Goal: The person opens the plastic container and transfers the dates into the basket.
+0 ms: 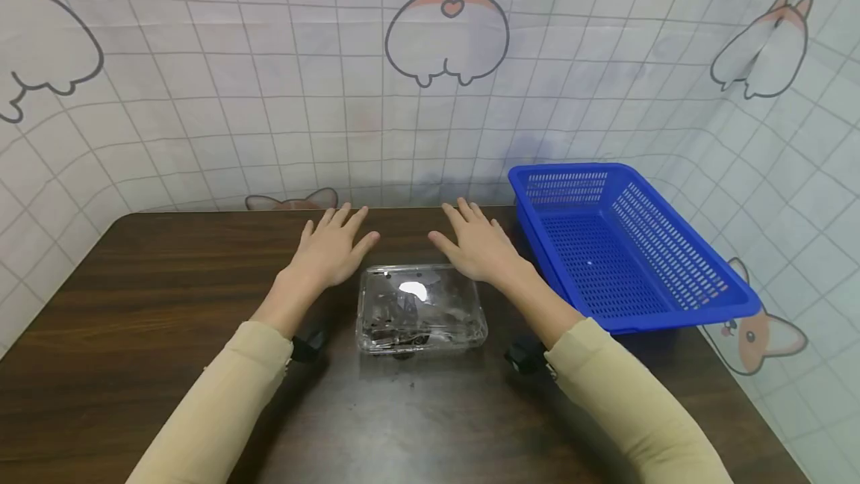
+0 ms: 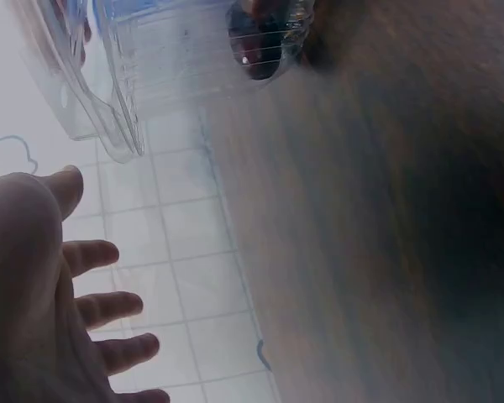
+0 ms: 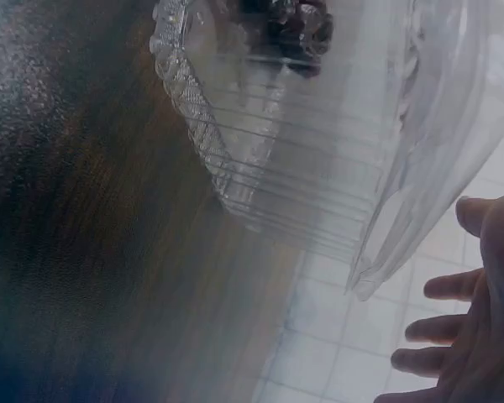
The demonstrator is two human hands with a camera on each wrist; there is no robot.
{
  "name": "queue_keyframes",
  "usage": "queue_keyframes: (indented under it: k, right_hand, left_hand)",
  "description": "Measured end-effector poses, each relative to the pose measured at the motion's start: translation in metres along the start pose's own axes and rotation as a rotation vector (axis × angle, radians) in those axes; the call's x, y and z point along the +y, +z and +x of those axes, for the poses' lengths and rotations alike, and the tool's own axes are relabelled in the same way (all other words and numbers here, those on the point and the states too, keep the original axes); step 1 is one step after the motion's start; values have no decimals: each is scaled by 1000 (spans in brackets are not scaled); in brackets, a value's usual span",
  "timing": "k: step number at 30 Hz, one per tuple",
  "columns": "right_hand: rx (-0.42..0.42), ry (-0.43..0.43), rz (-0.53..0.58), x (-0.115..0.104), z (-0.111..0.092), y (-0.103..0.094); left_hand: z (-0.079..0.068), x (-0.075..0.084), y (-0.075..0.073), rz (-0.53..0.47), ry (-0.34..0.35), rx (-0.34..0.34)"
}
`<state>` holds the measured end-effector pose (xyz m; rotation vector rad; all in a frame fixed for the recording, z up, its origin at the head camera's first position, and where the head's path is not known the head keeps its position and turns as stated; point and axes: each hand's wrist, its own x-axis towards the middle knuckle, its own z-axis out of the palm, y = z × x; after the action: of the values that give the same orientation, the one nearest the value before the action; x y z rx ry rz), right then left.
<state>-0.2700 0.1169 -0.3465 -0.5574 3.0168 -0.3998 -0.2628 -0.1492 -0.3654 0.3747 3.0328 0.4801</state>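
Note:
A clear plastic clamshell container (image 1: 423, 312) with its lid down stands on the dark wooden table. Through its wall a few small dark, glossy pieces (image 2: 256, 42) show at the bottom; their kind is hard to tell. My left hand (image 1: 329, 245) is held out past the container's far left corner, fingers straight and spread. On the far right corner's side, my right hand (image 1: 477, 245) is stretched out likewise. Both wrist views show a gap between each thumb and the container (image 3: 302, 151), and neither hand holds anything.
A blue perforated plastic basket (image 1: 591, 267) stands to the right of my right hand, near the table's far right edge. Behind the wooden table (image 1: 134, 305) hangs a white grid-patterned cloth (image 1: 269, 81) with cartoon dogs, which also runs along both sides.

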Motion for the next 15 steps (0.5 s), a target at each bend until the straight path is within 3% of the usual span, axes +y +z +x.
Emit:
queue_keyframes:
  k: [7,15]
  right_hand:
    - [64,-39,89,1,-16,1]
    - [163,-39,155,1,-38,2]
  left_hand:
    - [-15,-5,3,-54,29,60]
    - [-33,-7,6,-251,93,100]
